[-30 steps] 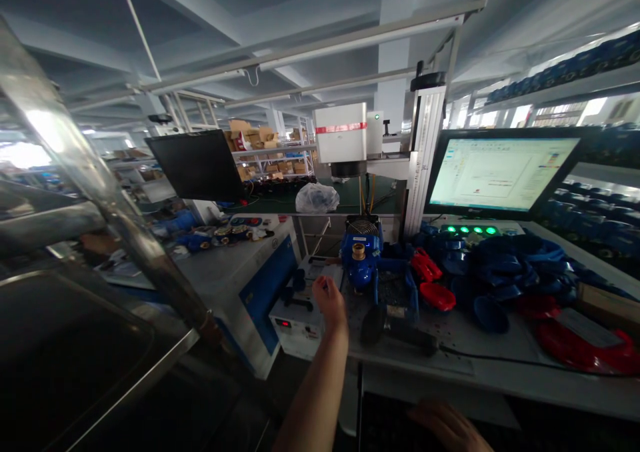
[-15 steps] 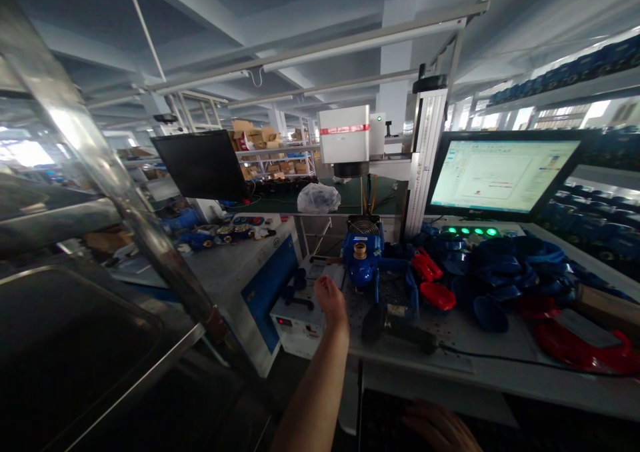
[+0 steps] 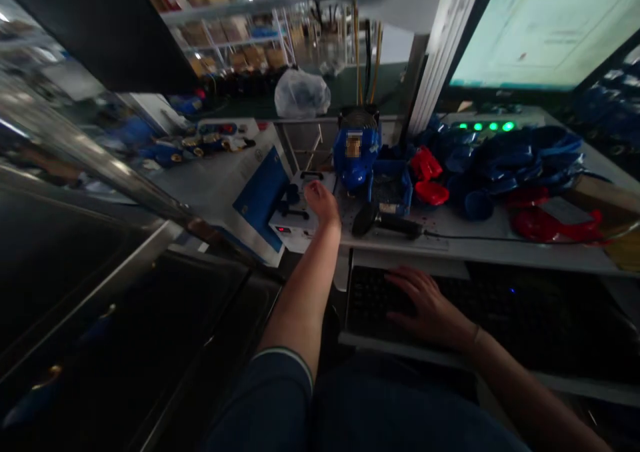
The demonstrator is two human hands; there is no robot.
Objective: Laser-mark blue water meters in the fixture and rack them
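Observation:
My left hand [image 3: 323, 203] is raised over a white box [image 3: 295, 237] with dark handles and a small red display. Its fingers are curled in, and whatever they may hold is hidden. Beside it stands a blue part [image 3: 356, 153] with a brass-coloured fitting, below the marking head. My right hand [image 3: 425, 305] rests on a black keyboard [image 3: 370, 299] with its fingers spread. Between the hands and the blue part, a dark handheld scanner [image 3: 387, 224] with a cable lies on the bench.
Red plastic parts [image 3: 433, 192] and a heap of blue parts [image 3: 505, 162] cover the bench's right side, before a lit monitor [image 3: 545, 32]. A blue tray [image 3: 390, 179] stands behind the scanner. A metal rack [image 3: 135, 185] borders the left. A clear plastic bag [image 3: 303, 93] hangs behind.
The view has tilted downward, bringing the keyboard and my right hand fully into sight. My left hand stays near the white box, still curled.

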